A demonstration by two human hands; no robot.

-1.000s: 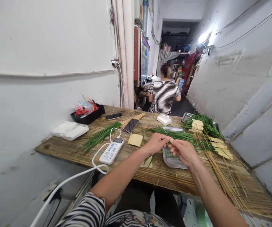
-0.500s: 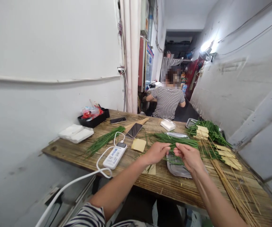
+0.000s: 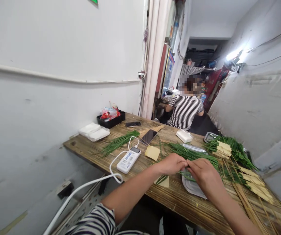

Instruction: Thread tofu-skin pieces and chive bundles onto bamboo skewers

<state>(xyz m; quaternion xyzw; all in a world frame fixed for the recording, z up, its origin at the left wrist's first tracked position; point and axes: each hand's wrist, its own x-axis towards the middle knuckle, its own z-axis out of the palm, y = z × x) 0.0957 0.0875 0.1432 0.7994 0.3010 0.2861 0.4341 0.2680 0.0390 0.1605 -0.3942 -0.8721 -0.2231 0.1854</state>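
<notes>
My left hand (image 3: 173, 164) and my right hand (image 3: 205, 173) meet fingertip to fingertip above the near side of the table. Both are closed in a pinch; whatever lies between the fingers is too small or hidden to make out. Just beyond them, a bunch of long green chives (image 3: 191, 153) rests across a clear plastic tray (image 3: 191, 189), partly covered by my right hand. Below my left wrist lies a pale yellow square sheet with a few green stalks (image 3: 163, 180) on it. Another yellow sheet (image 3: 152, 152) lies farther back.
On the wooden table (image 3: 106, 163) are a white charging unit (image 3: 128, 161) with a cable, a phone (image 3: 148, 137), more chives (image 3: 119, 142), napkins (image 3: 94, 132) and a black box (image 3: 110, 120). Skewered yellow pieces (image 3: 259, 187) and bamboo sticks (image 3: 244, 199) lie right. A person (image 3: 185, 111) sits beyond.
The view has swung left, so everything appears farther right. My right hand has turned, showing more of its back. Both hands still pinch with their fingertips together.
</notes>
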